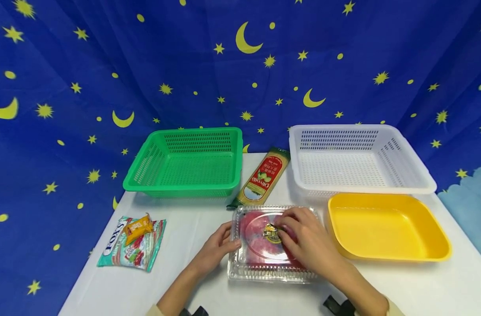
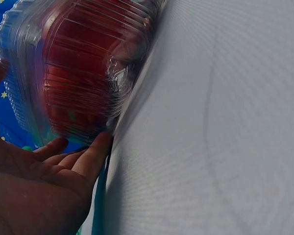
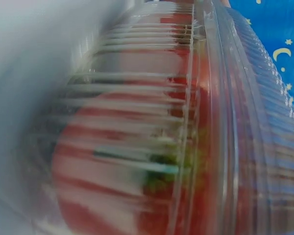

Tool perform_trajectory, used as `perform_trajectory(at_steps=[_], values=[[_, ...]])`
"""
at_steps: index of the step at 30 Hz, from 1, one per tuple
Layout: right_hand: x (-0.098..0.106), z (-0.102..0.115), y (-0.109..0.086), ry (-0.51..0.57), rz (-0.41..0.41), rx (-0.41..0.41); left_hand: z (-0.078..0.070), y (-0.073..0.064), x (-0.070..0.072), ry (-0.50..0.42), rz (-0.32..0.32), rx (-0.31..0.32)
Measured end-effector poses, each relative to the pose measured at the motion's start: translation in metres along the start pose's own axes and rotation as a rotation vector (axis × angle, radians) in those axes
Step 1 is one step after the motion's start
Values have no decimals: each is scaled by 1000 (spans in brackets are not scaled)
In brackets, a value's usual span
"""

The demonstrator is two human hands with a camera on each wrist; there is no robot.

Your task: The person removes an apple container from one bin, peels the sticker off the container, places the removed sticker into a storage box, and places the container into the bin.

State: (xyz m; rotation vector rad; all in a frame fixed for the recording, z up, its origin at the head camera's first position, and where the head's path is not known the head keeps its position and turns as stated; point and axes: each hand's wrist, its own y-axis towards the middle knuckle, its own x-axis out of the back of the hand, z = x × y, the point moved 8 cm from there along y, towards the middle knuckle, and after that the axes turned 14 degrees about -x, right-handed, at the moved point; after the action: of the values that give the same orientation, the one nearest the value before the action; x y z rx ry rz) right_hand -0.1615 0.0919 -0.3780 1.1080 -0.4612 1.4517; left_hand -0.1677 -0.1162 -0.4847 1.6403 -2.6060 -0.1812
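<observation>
A clear plastic clamshell box [image 1: 260, 273] stands on the white table, with red round fruit that look like tomatoes [image 3: 108, 161] inside. My left hand [image 1: 214, 250] grips its left side, the thumb on the lid's edge and the other fingers against the side wall, as the left wrist view shows. On the lid is a round dark-and-yellow sticker [image 1: 270, 235]. Over the lid, my right hand [image 1: 305, 237] has curled fingers, and its thumb and forefinger pinch at the sticker's right edge. The right wrist view is blurred and does not show those fingertips.
Behind the box lies a spaghetti packet [image 1: 262, 177], between a green basket [image 1: 185, 188] and a white basket [image 1: 360, 188]. A yellow tub [image 1: 386, 232] stands at the right. On the left, a small orange packet [image 1: 138, 229] lies on a Fox's candy bag [image 1: 131, 259].
</observation>
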Motion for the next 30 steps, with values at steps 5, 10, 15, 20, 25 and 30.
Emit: perform_trajectory(at_steps=[5,10,15,20,25,30], values=[[-2,-4,6,71,47,-72,1,0,0,-2,1,5],[-2,-7,8,130,55,-105,1,1,0,4,3,12],[-1,-13,9,194,87,-176,1,0,0,17,-1,18],[-3,-17,7,201,116,-233,2,-2,-1,28,9,19],[-1,-18,7,268,116,-247,1,-1,0,30,3,20],[0,-19,8,332,118,-247,1,-1,0,23,-2,21]])
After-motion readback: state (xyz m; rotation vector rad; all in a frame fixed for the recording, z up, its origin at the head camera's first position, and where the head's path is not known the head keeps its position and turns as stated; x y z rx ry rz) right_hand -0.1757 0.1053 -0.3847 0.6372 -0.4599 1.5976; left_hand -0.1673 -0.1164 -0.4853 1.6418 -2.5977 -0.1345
